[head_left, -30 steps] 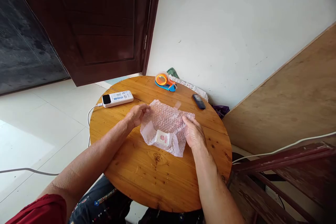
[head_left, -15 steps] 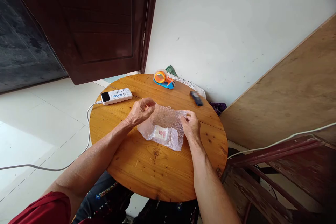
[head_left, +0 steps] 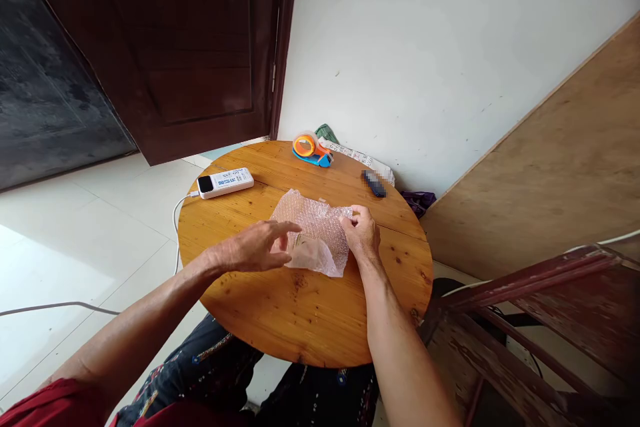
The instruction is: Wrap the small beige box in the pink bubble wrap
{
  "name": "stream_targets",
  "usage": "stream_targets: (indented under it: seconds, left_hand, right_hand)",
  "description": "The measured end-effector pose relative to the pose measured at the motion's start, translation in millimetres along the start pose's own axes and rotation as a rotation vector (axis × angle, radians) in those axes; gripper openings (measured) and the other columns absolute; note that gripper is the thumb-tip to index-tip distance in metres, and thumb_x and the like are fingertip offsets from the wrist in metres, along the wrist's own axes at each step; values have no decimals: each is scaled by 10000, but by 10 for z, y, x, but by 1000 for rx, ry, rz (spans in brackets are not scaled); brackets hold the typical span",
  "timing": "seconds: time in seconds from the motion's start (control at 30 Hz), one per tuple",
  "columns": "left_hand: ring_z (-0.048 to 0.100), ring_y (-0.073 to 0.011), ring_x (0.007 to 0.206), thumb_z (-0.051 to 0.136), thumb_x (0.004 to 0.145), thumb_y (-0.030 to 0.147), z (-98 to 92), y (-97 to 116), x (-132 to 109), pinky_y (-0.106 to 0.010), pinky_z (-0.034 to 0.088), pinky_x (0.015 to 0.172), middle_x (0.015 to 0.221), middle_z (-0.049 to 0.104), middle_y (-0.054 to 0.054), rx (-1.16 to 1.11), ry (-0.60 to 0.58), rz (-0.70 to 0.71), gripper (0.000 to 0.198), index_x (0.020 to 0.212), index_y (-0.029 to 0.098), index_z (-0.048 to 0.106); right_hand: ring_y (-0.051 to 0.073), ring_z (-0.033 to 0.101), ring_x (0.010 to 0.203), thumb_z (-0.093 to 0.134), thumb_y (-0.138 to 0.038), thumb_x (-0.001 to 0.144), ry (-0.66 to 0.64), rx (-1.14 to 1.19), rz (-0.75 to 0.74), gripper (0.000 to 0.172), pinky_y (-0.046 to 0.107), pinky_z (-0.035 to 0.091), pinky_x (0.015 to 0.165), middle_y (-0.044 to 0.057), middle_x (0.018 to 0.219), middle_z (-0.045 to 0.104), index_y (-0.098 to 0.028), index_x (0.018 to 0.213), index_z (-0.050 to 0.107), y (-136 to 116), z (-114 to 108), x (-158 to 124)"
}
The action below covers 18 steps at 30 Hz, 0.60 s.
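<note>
A sheet of bubble wrap (head_left: 320,217) lies on the round wooden table (head_left: 280,313). Near its front edge a small flat packet (head_left: 306,250) shows dimly, with a layer of the wrap over it. My left hand (head_left: 263,245) is over the left part of the sheet, thumb and fingers apart beside the packet; nothing is held in it. At the sheet's right edge, my right hand (head_left: 363,233) pinches the bubble wrap between thumb and fingers.
An orange and blue tape dispenser (head_left: 313,149) stands at the table's back edge. Back left lies a white device (head_left: 226,182) with a cable (head_left: 177,233). A dark, blurred object (head_left: 374,183) lies back right. The white wall (head_left: 425,47) rises behind.
My left hand has come down from the sheet's upper left toward the packet. The front of the wrap now covers the packet, whose red print no longer shows. My right hand keeps its pinch.
</note>
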<state>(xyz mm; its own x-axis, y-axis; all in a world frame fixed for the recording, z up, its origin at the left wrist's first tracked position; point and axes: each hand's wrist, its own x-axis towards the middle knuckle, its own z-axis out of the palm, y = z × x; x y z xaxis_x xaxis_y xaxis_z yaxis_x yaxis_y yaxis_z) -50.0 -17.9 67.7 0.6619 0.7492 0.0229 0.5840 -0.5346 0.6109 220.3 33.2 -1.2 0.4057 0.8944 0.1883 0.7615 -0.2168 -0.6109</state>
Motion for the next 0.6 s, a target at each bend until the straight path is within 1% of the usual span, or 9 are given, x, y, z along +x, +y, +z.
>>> stream_targets:
  seconds: [0.03,0.1,0.17,0.2,0.27,0.33,0.43,0.5,0.6]
  left_hand:
    - [636,-138,752,580,827,231,25,33,-75,-269,497,733,961,717,-27,-70,-42,22,474,1300,212,571]
    - [618,-120,703,551,871,271,79,92,-219,-232,474,647,888,707,-23,-166,-125,38,305,1149,205,657]
    - [610,-120,706,548,878,263,136,131,-330,-217,461,614,862,697,-26,-216,-205,59,247,1071,192,683]
    - [613,-124,727,550,877,250,168,141,-366,-218,467,625,877,697,-31,-228,-225,77,233,1056,186,685]
    - [620,-131,779,530,891,221,247,146,-394,-225,487,671,927,699,-40,-235,-210,108,215,1038,182,681]
    - [624,-135,835,482,928,206,350,149,-374,-235,503,736,966,695,-40,-212,-153,125,209,1015,188,671]
    - [637,-156,889,442,971,232,538,186,-312,-270,514,814,968,685,-36,-62,-125,160,219,969,199,659]
    - [651,-186,882,441,977,259,656,241,-283,-307,531,790,963,676,-47,118,-143,133,227,947,201,658]
    - [656,-244,940,543,928,301,766,339,-275,-368,552,798,1012,670,-66,303,-154,84,160,978,196,653]
  right_hand:
    - [235,659,822,577,-356,773,3,6,-1,406,308,434,695,29,891,752,-243,1161,615,0,3,0]
    - [229,654,797,577,-367,774,10,13,-10,396,306,431,687,26,869,749,-242,1147,622,2,7,1]
    - [227,650,787,581,-377,776,15,12,-16,396,304,426,682,24,855,746,-243,1146,626,3,9,2]
    - [228,650,788,585,-382,777,17,10,-15,403,304,424,680,25,859,747,-243,1153,625,4,11,2]
    - [234,650,795,595,-392,784,18,2,-20,418,306,422,677,32,879,750,-242,1173,619,8,17,-1]
    - [242,648,792,606,-401,789,21,-10,-30,421,313,424,678,37,884,750,-244,1181,616,18,27,-8]
    - [251,644,820,611,-366,793,47,-53,-66,419,335,436,723,46,889,742,-245,1193,607,44,35,-17]
    - [267,638,903,615,-319,781,84,-114,-111,440,372,442,801,80,961,730,-214,1207,598,57,10,-13]
    - [298,613,1012,616,-263,752,143,-184,-157,449,438,429,898,152,1086,692,-153,1188,607,25,-117,-5]
